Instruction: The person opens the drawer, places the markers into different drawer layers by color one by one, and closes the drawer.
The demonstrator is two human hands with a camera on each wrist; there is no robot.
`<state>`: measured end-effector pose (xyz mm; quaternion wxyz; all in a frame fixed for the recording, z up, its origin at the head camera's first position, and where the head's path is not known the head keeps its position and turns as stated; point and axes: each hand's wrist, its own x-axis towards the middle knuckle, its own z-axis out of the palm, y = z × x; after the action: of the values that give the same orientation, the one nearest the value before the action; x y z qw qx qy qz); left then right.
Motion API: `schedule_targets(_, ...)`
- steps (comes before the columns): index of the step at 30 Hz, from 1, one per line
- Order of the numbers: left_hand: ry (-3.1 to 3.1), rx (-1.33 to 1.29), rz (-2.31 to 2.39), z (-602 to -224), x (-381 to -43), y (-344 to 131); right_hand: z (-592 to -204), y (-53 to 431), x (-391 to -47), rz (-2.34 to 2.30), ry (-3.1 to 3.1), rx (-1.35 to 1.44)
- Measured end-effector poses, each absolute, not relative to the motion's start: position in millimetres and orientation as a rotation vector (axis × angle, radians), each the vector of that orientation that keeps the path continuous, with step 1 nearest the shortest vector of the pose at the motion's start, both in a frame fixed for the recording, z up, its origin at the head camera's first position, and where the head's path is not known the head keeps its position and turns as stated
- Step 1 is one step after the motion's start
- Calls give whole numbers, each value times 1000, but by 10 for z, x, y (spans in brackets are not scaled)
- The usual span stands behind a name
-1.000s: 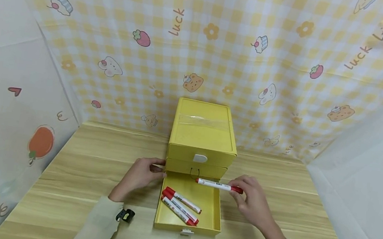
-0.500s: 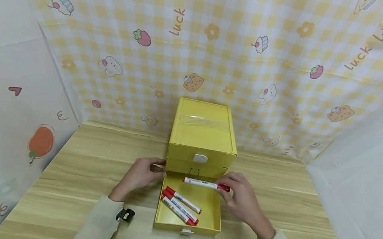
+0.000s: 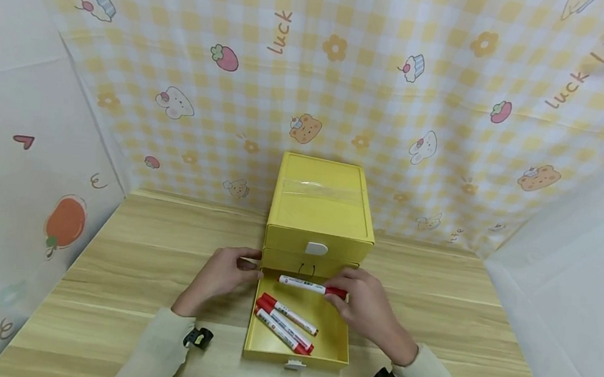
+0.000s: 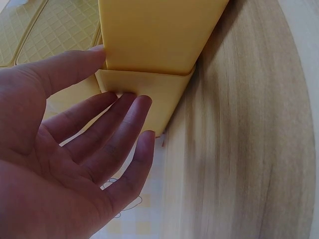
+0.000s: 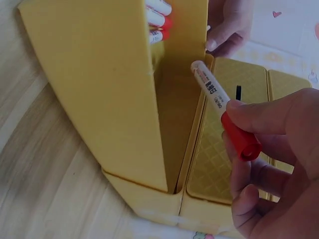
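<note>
A yellow drawer box (image 3: 323, 200) stands on the table with its bottom drawer (image 3: 337, 337) pulled out. My right hand (image 3: 364, 303) pinches a white marker with a red cap (image 3: 301, 284) between thumb and fingers, over the back of that drawer. In the right wrist view the marker (image 5: 212, 89) is held near its cap, its other end pointing at the drawer. My left hand (image 3: 226, 276) rests at the left side of the box; in the left wrist view its fingers (image 4: 134, 117) are spread and relaxed along the yellow side. Several red-capped markers (image 3: 285, 325) lie in the drawer's left part.
Above the open drawer, the middle drawer (image 3: 293, 261) has a dark loop on its front, and the top drawer has a white pull tab (image 3: 316, 249). A checked curtain (image 3: 347, 93) hangs behind the box. Wooden tabletop (image 3: 423, 304) extends on both sides.
My right hand has moved left with the marker, from beside the drawer's right edge to over its back part. The left hand and the markers in the drawer have stayed put.
</note>
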<state>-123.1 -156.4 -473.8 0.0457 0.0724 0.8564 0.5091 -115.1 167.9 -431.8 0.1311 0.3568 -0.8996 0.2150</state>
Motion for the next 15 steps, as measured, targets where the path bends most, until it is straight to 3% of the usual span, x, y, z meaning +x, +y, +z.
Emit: schedule_targets(15,2627,230,1545,-4732,-1239,-1573,-4303,1494,-1127,515,-2680,1111)
